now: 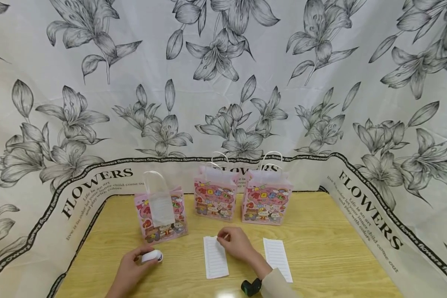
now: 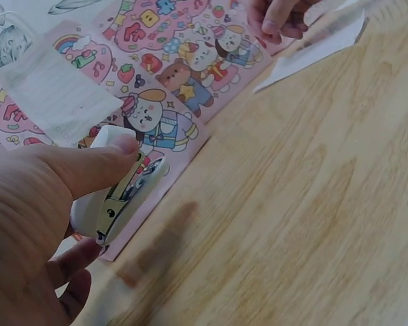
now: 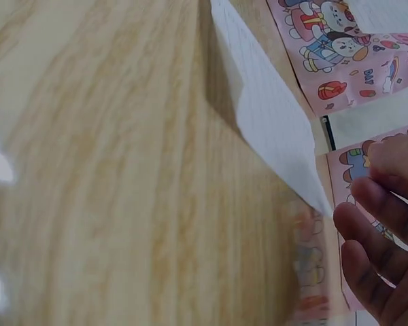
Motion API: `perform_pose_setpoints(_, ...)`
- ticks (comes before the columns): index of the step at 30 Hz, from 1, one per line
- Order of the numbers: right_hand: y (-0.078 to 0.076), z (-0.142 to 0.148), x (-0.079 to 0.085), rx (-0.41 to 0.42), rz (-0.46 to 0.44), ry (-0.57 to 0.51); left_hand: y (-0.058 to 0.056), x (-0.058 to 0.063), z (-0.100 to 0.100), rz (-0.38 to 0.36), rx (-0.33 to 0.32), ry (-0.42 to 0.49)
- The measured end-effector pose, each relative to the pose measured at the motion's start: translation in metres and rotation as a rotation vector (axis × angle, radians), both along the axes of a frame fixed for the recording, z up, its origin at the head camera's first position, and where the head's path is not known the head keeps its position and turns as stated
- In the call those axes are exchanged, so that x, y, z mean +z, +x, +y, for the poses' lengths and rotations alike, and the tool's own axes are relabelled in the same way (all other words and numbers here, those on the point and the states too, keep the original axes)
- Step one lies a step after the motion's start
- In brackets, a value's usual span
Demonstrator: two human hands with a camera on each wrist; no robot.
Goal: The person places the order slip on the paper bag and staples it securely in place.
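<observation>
My left hand (image 1: 131, 267) holds a small white stapler (image 1: 152, 256), thumb on its top, over the table. Just behind it stands a pink cartoon gift bag (image 1: 143, 225) with a lined paper slip (image 1: 162, 209) against its front. My right hand (image 1: 238, 245) is at the upper right corner of another lined paper slip (image 1: 217, 265); its fingers (image 3: 357, 224) are loosely bent, fingertips right at the slip's corner. Nothing shows between its thumb and forefinger in the right wrist view. That slip stands partly off the wood there and casts a shadow.
Two more pink gift bags, a middle one (image 1: 214, 200) and a right one (image 1: 266, 203), stand at the back with white handles up. A third loose paper slip (image 1: 277, 258) lies right of my right forearm. White flowered cloth (image 1: 223, 111) surrounds the wooden table (image 1: 328, 256).
</observation>
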State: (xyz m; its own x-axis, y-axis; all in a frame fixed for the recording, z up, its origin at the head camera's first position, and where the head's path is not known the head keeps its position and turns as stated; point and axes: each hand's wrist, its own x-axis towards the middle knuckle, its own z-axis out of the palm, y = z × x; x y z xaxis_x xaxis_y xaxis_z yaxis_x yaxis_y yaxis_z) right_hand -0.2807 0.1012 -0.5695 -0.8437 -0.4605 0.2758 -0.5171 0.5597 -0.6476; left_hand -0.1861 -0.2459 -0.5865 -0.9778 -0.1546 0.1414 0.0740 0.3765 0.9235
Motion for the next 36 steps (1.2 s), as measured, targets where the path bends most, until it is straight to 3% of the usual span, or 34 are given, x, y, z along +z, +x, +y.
perform_pose_setpoints(4, 0.001, 0.003, -0.004, -0.030, -0.033, -0.015, -0.001, -0.004, -0.001, -0.002, -0.016, 0.003)
perform_pose_setpoints(9, 0.000, 0.003, -0.009, -0.038, -0.053, -0.018, 0.001, -0.007, -0.001, -0.071, -0.009, -0.005)
perform_pose_setpoints(15, 0.000, 0.002, -0.014, -0.045, -0.054, -0.014, 0.003, -0.013, -0.001, -0.132, 0.005, -0.077)
perform_pose_setpoints(20, -0.001, 0.002, -0.017, -0.065, -0.066, 0.010, 0.002, -0.016, -0.001, -0.131, -0.001, -0.120)
perform_pose_setpoints(29, -0.002, -0.002, -0.014, -0.106, -0.034, 0.089, 0.000, -0.015, -0.003, -0.112, -0.023, -0.118)
perform_pose_setpoints(36, 0.001, -0.002, -0.013, -0.123, -0.040, 0.098, 0.000, -0.009, -0.001, -0.035, -0.010, -0.106)
